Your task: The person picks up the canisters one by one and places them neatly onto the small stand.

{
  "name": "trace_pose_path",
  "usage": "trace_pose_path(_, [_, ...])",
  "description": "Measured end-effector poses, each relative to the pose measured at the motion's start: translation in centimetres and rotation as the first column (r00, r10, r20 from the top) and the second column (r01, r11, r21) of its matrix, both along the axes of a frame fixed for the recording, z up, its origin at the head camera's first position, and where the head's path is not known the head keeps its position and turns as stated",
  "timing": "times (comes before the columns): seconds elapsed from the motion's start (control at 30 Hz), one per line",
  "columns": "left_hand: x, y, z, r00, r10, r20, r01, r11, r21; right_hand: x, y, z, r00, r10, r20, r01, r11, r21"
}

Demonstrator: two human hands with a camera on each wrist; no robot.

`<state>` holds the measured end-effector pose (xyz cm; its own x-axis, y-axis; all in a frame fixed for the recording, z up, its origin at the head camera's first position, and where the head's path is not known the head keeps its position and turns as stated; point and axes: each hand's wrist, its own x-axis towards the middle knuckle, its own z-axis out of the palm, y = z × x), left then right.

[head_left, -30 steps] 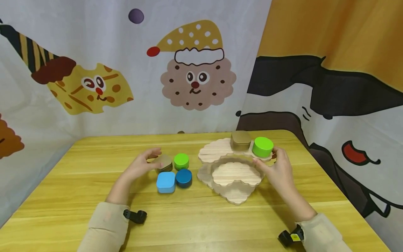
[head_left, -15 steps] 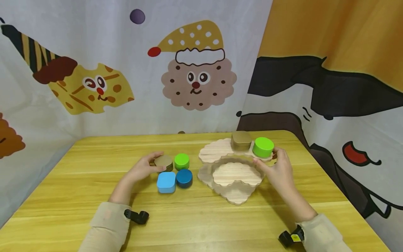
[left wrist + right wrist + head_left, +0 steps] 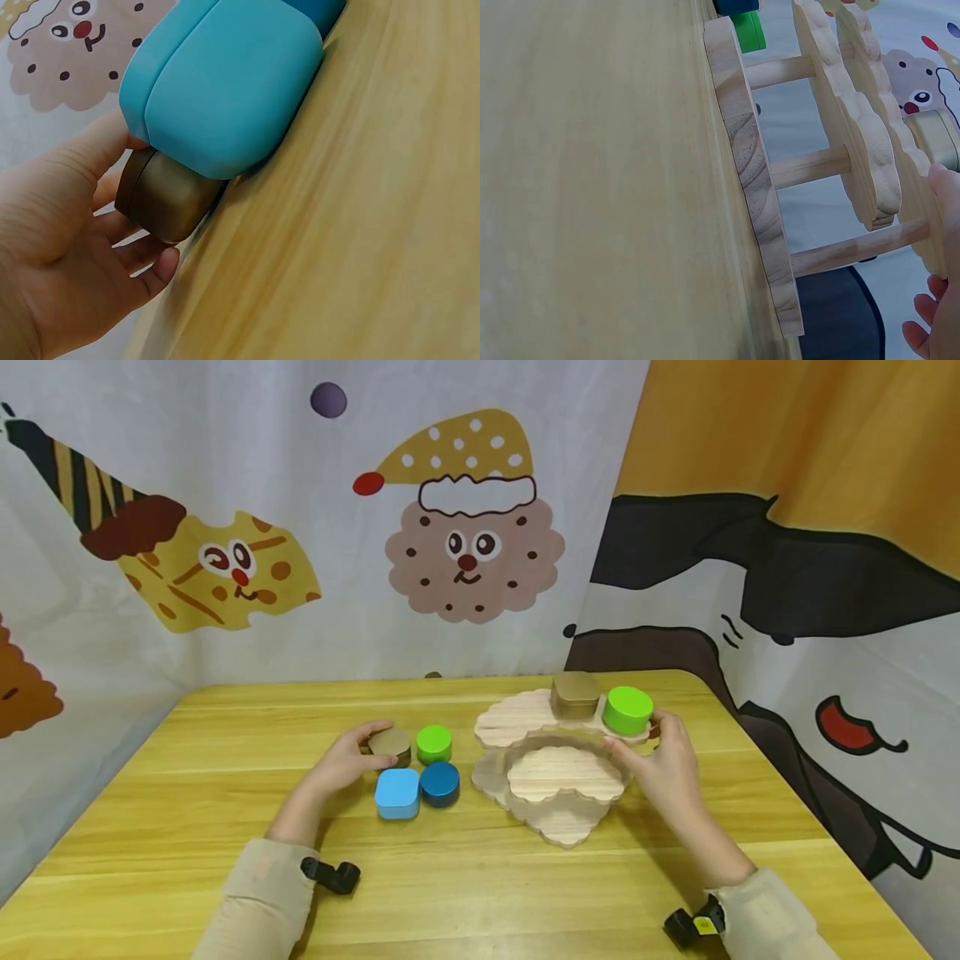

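My left hand (image 3: 347, 762) grips a small brown tin (image 3: 390, 742) on the table, thumb on the near side and fingers round the far side. In the left wrist view, the fingers curl behind and under this brown tin (image 3: 169, 196). Close beside it sit a light blue square tin (image 3: 397, 793), a dark blue round tin (image 3: 440, 784) and a green round tin (image 3: 434, 744). At right stands a wooden tiered stand (image 3: 564, 772) with scalloped shelves on dowels. My right hand (image 3: 666, 764) holds its top shelf's right edge, thumb above and fingers lower down.
A second brown tin (image 3: 575, 696) and another green round tin (image 3: 627, 710) rest on the stand's top shelf. A printed curtain (image 3: 285, 443) hangs behind the table's back edge. Each sleeve carries a small black wrist camera (image 3: 333, 877).
My left hand has moved slightly right, closing its thumb and fingers round the brown tin. The right hand, stand and other tins hold their places.
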<state>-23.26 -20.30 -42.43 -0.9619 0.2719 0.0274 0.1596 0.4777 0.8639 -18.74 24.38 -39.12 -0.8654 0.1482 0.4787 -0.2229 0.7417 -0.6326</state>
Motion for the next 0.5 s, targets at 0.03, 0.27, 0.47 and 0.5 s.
trace_pose_path(0.03, [0.0, 0.0, 0.0, 1.0, 0.013, -0.002, -0.013, 1.0, -0.004, 0.0, 0.0, 0.0, 1.0, 0.002, 0.001, -0.002, 1.0, -0.001])
trace_pose_path(0.27, [0.0, 0.2, 0.5, 0.997, 0.071, -0.036, -0.071, 0.997, 0.014, 0.0, 0.0, -0.1, 1.0, 0.0, 0.004, 0.0, 1.0, -0.008])
trace_pose_path(0.47, [0.4, 0.9, 2.0, 0.995, 0.084, -0.053, -0.079, 0.994, 0.078, -0.2, 0.0, -0.2, 1.0, -0.002, -0.003, 0.002, 1.0, -0.011])
trace_pose_path(0.5, [0.7, 1.2, 2.6, 0.995, 0.083, -0.058, -0.077, 0.993, 0.086, -0.2, 0.0, -0.2, 1.0, -0.003, -0.003, 0.003, 1.0, -0.01])
